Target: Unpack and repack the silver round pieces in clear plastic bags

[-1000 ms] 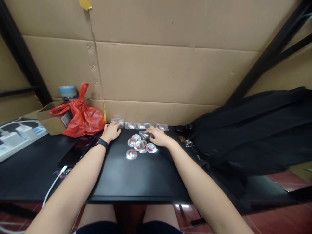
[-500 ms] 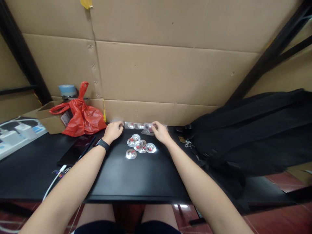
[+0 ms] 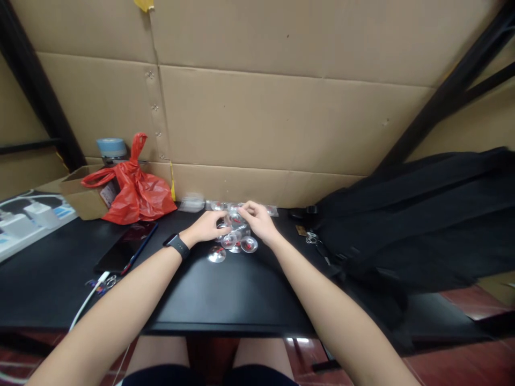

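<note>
Several shiny round discs with red centres point(image 3: 216, 254) lie loosely overlapping on the black table point(image 3: 217, 300). Above their far side, my right hand point(image 3: 257, 219) pinches a clear plastic packet point(image 3: 237, 218) with something red in it. My left hand point(image 3: 210, 225) is at the packet's left side, thumb and fingers curved toward it; whether they touch it is too blurred to tell. Behind the hands, more clear packets point(image 3: 217, 206) lie in a row along the cardboard wall, and a flat stack of clear bags point(image 3: 192, 203) lies to their left.
On the left are a red plastic bag point(image 3: 140, 193), a cardboard box point(image 3: 86, 201), a phone point(image 3: 127, 247), keys point(image 3: 107, 283) and a white power strip point(image 3: 30, 222). A black backpack point(image 3: 422, 220) fills the right side, with metal rings point(image 3: 311, 238) beside it.
My left hand has moved right, from the clear bags to beside the packet. My right hand has brought the packet slightly left and nearer, over the discs.
</note>
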{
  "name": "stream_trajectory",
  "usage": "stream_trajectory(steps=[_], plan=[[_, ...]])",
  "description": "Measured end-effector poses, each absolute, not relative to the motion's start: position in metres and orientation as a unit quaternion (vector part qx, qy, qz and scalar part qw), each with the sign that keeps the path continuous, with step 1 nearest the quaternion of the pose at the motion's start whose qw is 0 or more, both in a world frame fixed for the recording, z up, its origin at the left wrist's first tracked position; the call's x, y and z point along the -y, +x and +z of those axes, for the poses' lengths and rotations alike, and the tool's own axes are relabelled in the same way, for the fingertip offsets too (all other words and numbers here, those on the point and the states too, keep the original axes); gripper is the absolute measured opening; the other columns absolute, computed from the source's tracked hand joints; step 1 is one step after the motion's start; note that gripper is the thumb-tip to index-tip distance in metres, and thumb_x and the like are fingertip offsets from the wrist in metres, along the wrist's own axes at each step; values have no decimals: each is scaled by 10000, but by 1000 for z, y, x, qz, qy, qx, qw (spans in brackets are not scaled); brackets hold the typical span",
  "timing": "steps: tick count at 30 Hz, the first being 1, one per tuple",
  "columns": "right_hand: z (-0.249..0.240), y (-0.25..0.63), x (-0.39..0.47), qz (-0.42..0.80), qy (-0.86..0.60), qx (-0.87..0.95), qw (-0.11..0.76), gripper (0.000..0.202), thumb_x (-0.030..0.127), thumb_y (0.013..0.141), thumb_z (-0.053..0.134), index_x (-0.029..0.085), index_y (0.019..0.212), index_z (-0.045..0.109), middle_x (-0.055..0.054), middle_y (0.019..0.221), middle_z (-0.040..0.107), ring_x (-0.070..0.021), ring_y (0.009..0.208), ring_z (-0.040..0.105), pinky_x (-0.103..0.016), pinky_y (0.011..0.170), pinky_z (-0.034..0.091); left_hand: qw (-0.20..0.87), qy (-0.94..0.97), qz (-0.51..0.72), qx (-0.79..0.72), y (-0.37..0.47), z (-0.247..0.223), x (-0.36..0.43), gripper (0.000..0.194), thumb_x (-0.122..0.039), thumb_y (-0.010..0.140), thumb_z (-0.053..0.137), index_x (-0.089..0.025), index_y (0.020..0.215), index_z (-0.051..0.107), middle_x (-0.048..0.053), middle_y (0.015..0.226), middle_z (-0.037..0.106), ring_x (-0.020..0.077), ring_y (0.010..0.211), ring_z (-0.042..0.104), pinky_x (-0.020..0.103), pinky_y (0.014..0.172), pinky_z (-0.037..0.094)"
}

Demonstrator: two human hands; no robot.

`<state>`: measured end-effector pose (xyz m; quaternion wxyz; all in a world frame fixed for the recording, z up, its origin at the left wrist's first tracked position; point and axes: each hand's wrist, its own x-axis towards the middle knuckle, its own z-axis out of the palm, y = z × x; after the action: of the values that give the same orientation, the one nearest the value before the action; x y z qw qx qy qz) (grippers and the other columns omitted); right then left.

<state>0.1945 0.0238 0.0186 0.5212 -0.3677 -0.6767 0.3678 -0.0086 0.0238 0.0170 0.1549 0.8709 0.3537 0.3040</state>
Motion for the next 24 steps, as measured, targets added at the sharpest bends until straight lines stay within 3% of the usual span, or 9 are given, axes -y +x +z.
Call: stream_trajectory(steps=[4, 8, 15, 20, 24], plan=[[23, 192, -19, 431, -368, 623, 539, 312, 495, 705, 775, 190, 728, 710, -65, 927, 754, -232, 913, 669, -360, 850, 489, 196, 860, 322, -344, -10, 18, -23, 380, -408, 835, 658, -173, 1130, 700, 48, 1069, 746, 232, 937, 678, 299, 852, 492], [23, 188, -16, 487, -374, 596, 518, 313, 455, 665, 820, 205, 851, 795, -95, 1090, 754, -288, 1130, 632, -416, 1001, 441, 203, 860, 310, -351, -14, 19, -26, 470, -465, 796, 704, -161, 1154, 705, 65, 1081, 747, 249, 940, 682, 314, 856, 496], [22, 186, -16, 551, -380, 525, 526, 372, 484, 666, 805, 179, 877, 803, -114, 1096, 751, -267, 1016, 658, -349, 793, 489, 201, 877, 287, -328, -19, 13, -33, 266, -357, 749, 753, -149, 915, 765, 16, 864, 758, 195, 770, 676, 272, 774, 491], [23, 189, -18, 526, -390, 522, 546, 379, 503, 671, 796, 175, 861, 799, -101, 1026, 763, -217, 883, 647, -293, 656, 444, 232, 861, 300, -339, -19, 14, -32, 293, -414, 771, 735, -167, 925, 771, 39, 922, 768, 200, 834, 688, 270, 797, 492], [22, 192, -19, 493, -391, 547, 552, 402, 532, 720, 748, 191, 931, 777, -86, 1059, 747, -188, 848, 632, -266, 613, 428, 275, 830, 336, -351, -18, 16, -33, 343, -456, 876, 602, -157, 876, 771, 51, 898, 772, 203, 808, 684, 281, 762, 498]])
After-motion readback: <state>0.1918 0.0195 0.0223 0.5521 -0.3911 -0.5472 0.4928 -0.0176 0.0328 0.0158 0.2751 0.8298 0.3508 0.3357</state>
